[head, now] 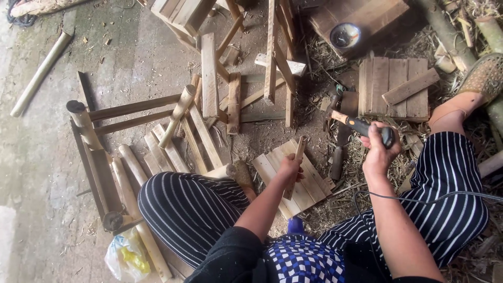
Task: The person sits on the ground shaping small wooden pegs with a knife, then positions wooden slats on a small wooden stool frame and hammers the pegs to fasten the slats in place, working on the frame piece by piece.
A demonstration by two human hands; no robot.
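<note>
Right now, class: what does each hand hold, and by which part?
The left hand grips a thin wooden stick near its middle; the right hand holds a hammer by its black handle.

The only package is a crumpled plastic bag [126, 257], whitish and see-through with yellow and a little green showing inside. It lies on the dirt floor at the lower left, just beside the person's striped trouser leg [188, 209] and against a bamboo pole [149, 246]. No labels, signs or screens are visible.
</note>
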